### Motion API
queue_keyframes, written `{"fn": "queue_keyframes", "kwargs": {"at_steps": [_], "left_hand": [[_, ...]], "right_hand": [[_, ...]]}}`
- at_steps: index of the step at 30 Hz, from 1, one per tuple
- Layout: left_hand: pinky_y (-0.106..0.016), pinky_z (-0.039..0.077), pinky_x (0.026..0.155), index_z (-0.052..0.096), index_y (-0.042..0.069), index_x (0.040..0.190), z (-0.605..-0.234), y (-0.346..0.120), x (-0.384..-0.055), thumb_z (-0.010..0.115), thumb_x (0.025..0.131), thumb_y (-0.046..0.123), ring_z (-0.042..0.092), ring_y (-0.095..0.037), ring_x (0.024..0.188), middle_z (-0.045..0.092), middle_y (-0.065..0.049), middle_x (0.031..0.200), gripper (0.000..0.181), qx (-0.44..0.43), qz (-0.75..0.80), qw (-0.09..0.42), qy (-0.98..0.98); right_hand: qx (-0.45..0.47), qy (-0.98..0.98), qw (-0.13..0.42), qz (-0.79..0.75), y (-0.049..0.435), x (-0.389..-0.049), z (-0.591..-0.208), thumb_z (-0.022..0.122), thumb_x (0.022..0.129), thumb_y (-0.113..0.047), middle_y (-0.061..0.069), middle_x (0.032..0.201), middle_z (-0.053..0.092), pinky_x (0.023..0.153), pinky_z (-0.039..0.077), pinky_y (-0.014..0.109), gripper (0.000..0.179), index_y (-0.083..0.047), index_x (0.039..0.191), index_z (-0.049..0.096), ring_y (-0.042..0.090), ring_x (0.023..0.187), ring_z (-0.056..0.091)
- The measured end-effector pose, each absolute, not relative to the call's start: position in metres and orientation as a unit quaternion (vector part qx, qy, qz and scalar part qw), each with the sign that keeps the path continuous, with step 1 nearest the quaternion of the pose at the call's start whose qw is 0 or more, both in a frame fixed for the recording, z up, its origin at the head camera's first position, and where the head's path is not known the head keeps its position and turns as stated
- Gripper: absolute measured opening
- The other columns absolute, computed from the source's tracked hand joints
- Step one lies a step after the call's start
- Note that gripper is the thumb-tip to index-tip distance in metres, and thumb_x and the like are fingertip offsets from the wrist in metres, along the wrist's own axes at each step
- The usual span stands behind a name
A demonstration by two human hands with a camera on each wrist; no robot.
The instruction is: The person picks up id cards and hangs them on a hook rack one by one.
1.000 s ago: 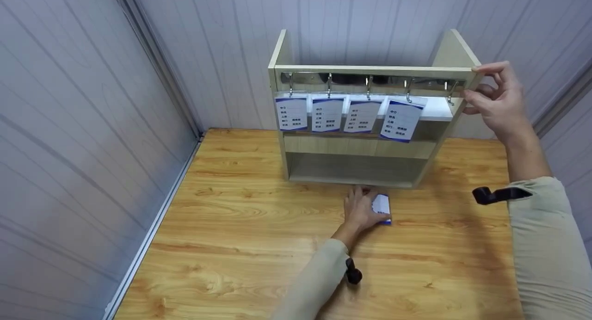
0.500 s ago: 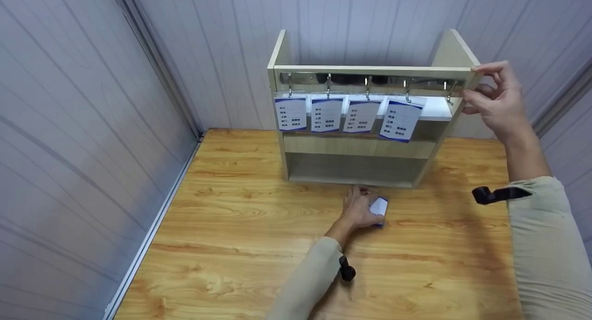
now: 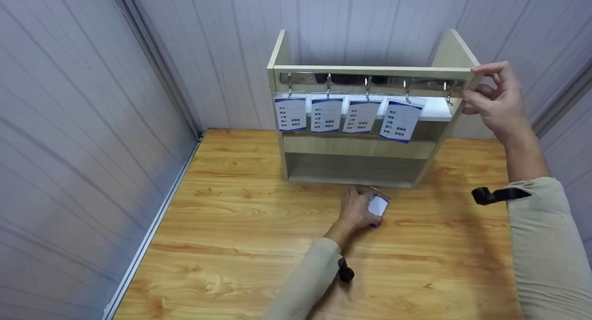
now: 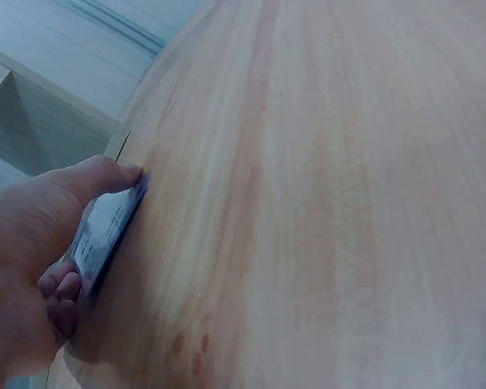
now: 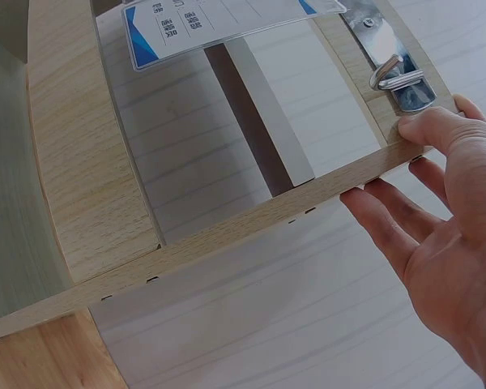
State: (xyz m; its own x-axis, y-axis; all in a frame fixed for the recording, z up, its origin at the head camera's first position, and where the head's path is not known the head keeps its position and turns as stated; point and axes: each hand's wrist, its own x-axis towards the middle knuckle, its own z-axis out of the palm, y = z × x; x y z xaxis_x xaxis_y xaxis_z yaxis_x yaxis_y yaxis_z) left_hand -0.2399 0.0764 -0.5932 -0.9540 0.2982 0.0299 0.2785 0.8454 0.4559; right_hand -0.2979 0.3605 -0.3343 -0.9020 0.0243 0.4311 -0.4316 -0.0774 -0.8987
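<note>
On the table in front of the wooden shelf [image 3: 360,146], my left hand [image 3: 355,211] pinches a white-and-blue badge card [image 3: 378,206] by its edges. The left wrist view shows this badge [image 4: 105,227] tilted, thumb at one edge and curled fingers at the other. My right hand [image 3: 497,100] grips the upper right corner of the shelf, thumb on the front and fingers along the side panel [image 5: 251,219]. Across the shelf's top runs a metal rail of hooks [image 3: 368,86]. Several similar badges [image 3: 327,114] hang from it, and the rightmost hook [image 5: 397,74] holds none.
The shelf stands upright on a wood-grain table [image 3: 222,246], close to the panelled back wall [image 3: 212,56]. Another panelled wall [image 3: 69,149] borders the table on the left. Black straps [image 3: 502,195] hang at both sleeves.
My left hand has shifted slightly left with the badge, which now sits tilted, its clear top edge showing. The right hand keeps its grip on the shelf corner.
</note>
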Motion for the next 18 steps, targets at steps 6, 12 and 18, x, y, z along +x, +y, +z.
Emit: {"fn": "queue_keyframes", "kwargs": {"at_steps": [6,12,18], "left_hand": [[-0.039,0.052,0.116,0.068,0.028,0.154,-0.594,0.077,-0.241,0.099,0.08,0.05,0.058,-0.027,0.136,0.059,-0.015,0.149,0.082,0.142,0.23,0.037,0.962],[-0.044,0.045,0.125,0.062,0.027,0.161,-0.599,0.08,-0.243,0.1,0.081,0.042,0.05,-0.029,0.144,0.05,-0.017,0.157,0.09,0.131,0.277,0.064,0.95],[-0.042,0.045,0.121,0.062,0.024,0.161,-0.61,0.081,-0.244,0.1,0.08,0.034,0.05,-0.027,0.139,0.047,-0.016,0.157,0.09,0.134,0.327,0.062,0.933]], "right_hand": [[0.148,-0.667,0.16,0.712,0.361,-0.297,-0.334,0.067,0.099,0.017,0.004,0.149,0.06,0.063,0.067,0.023,0.045,-0.009,0.136,0.061,0.011,0.113,0.077],[0.151,-0.665,0.16,0.714,0.361,-0.297,-0.335,0.068,0.099,0.017,0.004,0.149,0.061,0.065,0.067,0.023,0.045,-0.008,0.137,0.061,0.011,0.113,0.077],[0.149,-0.668,0.16,0.711,0.361,-0.298,-0.335,0.067,0.1,0.017,0.004,0.149,0.06,0.065,0.067,0.023,0.045,-0.009,0.137,0.061,0.012,0.113,0.077]]}}
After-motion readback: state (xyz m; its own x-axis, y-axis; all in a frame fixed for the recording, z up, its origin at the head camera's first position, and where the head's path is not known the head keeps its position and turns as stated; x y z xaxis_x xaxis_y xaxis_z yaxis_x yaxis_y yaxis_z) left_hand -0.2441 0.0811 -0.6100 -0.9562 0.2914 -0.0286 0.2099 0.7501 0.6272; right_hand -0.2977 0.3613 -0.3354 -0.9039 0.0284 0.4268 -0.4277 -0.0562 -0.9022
